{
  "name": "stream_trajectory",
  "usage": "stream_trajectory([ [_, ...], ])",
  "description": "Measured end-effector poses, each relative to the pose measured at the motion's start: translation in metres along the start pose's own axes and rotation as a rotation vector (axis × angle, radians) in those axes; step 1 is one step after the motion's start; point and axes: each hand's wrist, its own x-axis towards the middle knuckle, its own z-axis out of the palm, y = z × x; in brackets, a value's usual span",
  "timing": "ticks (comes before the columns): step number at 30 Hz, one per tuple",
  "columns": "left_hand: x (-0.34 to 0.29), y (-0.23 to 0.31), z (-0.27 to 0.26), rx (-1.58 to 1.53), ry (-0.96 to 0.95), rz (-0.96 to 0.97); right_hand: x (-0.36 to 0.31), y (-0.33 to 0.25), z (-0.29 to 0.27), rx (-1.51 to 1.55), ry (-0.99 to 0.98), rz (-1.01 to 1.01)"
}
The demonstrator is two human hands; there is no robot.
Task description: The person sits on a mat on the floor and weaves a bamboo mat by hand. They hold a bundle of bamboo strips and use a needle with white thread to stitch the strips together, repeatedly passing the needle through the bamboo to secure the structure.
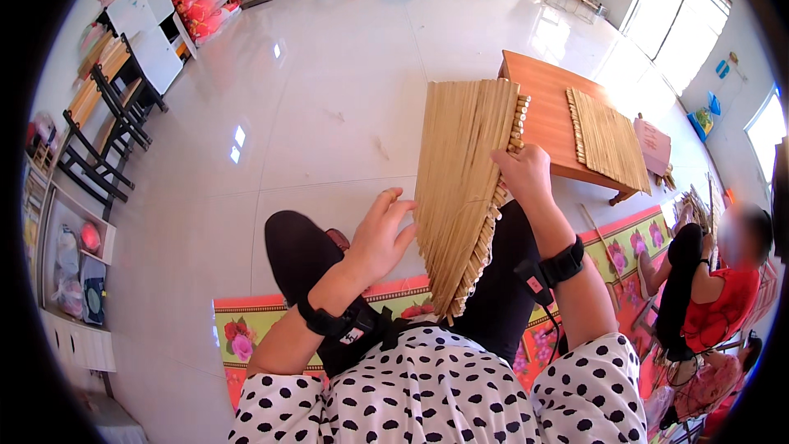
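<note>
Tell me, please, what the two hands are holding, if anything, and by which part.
The right hand grips the straw-coloured stick mat by its right edge, among the stick ends; the open left hand holds nothing.

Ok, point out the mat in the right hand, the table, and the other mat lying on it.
Held mat (462, 173), head view: middle of its flat face.
Table (542, 111), head view: bare tabletop.
Other mat (609, 138), head view: middle of its upper face.

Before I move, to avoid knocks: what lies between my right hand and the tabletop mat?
Head view: bare tabletop shows between your right hand and that mat.
</note>
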Motion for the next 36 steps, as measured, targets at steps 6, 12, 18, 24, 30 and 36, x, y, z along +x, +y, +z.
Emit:
stream_trajectory([
  [6,0.027,0.030,-0.036,-0.058,-0.001,0.090,-0.016,-0.052,0.004,0.037,-0.167,-0.029],
  [12,0.051,0.035,-0.024,0.064,-0.046,0.131,-0.015,-0.063,0.023,-0.041,-0.221,-0.165],
  [18,0.063,0.035,-0.017,0.188,-0.149,0.151,-0.023,-0.079,0.010,0.225,-0.411,-0.173],
  [24,0.063,0.037,-0.031,0.189,-0.240,0.144,-0.048,-0.016,-0.012,0.640,-0.678,0.184],
  [30,0.064,0.038,-0.029,0.190,-0.230,0.142,-0.104,0.006,0.005,0.564,-0.811,0.220],
  [36,0.062,0.036,-0.031,0.200,-0.228,0.121,-0.106,0.011,-0.014,0.895,-0.861,0.496],
])
